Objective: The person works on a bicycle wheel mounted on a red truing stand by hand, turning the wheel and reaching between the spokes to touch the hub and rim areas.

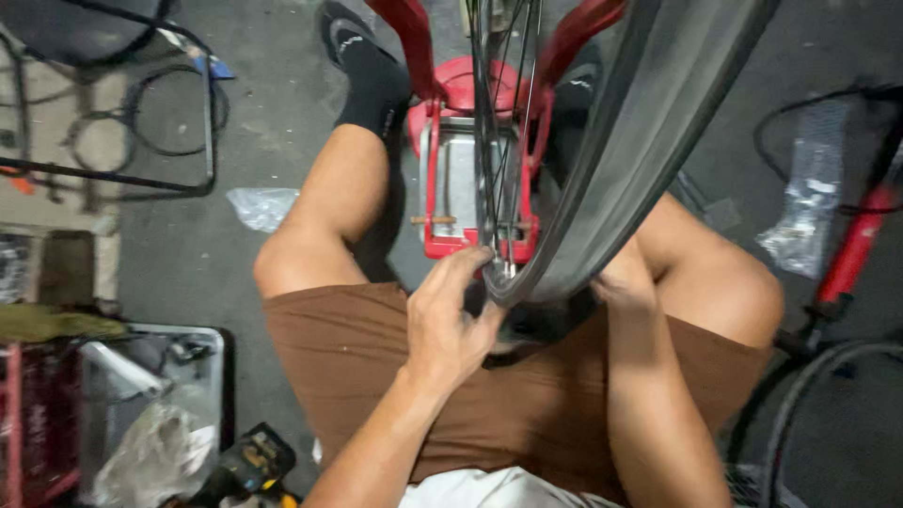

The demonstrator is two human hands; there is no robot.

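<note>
A bicycle wheel with a black tyre (649, 122) and thin spokes (499, 141) stands upright in a red truing stand (451, 103) between my knees. My left hand (447, 325) grips the wheel's near edge, thumb and fingers pinched at the rim where the tyre meets it. My right hand (621, 282) is mostly hidden behind the tyre and presses on its right side. I sit in brown shorts and black socks.
A metal tray (202, 343) with a plastic bag and tools lies at lower left, a power drill (249, 466) beside it. A black metal frame (207, 122) and cables sit at upper left. Another bicycle wheel (800, 404) and red frame part (856, 245) stand at right.
</note>
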